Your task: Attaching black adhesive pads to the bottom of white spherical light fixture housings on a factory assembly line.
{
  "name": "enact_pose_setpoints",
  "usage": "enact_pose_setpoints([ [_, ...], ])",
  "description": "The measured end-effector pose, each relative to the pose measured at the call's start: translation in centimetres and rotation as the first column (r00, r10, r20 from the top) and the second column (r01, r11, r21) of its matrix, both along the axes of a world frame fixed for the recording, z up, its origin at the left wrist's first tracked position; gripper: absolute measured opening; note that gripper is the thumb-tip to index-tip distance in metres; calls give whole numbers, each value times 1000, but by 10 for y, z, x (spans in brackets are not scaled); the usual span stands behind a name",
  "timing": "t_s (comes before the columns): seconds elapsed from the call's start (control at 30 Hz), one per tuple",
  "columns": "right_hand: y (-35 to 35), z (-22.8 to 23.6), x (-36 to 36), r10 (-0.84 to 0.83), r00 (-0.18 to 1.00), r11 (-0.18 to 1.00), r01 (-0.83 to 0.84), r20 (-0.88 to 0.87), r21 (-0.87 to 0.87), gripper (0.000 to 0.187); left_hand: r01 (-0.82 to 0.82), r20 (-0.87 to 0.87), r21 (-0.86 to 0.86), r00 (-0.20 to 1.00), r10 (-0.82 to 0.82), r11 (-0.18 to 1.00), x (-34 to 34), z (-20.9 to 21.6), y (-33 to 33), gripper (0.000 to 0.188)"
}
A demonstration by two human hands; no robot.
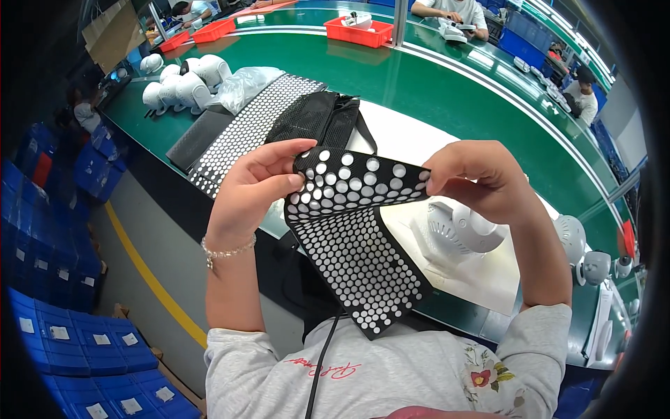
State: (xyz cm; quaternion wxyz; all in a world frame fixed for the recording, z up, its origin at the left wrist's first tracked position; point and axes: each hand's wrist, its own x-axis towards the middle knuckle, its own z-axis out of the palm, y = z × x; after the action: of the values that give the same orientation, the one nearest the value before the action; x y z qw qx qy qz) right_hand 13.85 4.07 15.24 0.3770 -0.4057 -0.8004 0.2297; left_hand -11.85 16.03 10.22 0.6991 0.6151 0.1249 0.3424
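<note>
A black sheet covered in white round dots (356, 262) hangs in front of me, its upper part folded over and its lower end against my shirt. My left hand (255, 188) pinches its upper left corner between thumb and fingers. At the upper right corner, my right hand (481, 178) grips the same sheet. Behind it a white rounded plastic shell with slots (457, 227) rests on a white board (502, 279), partly hidden. Beyond my left hand lie a black mesh bag (300, 122) and a second dotted sheet (269, 112) on the bench.
White robot-like figures (185, 84) and a clear plastic bag (248, 85) sit far left on the green bench (412, 84). Red trays (357, 33) stand across it. Blue bins (91, 342) are stacked at left. Small white parts (597, 267) lie at right. Co-workers (460, 10) sit beyond.
</note>
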Motion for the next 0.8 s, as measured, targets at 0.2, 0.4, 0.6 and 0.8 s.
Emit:
enact_pose_setpoints([
  [0.2,2,-8,14,-35,989,992,51,-141,115,22,-252,-15,115,967,256,961,1,-1,-16,38],
  [0.4,3,5,-14,1,1000,934,-7,19,356,44,-320,-35,132,944,327,938,16,9,-40,37],
  [0.6,16,3,-57,-58,976,872,-54,212,486,43,-362,79,263,932,354,894,25,3,-56,31],
  [0.8,20,-12,-59,-112,985,890,42,128,453,47,-407,114,345,913,392,846,28,-2,-59,26],
])
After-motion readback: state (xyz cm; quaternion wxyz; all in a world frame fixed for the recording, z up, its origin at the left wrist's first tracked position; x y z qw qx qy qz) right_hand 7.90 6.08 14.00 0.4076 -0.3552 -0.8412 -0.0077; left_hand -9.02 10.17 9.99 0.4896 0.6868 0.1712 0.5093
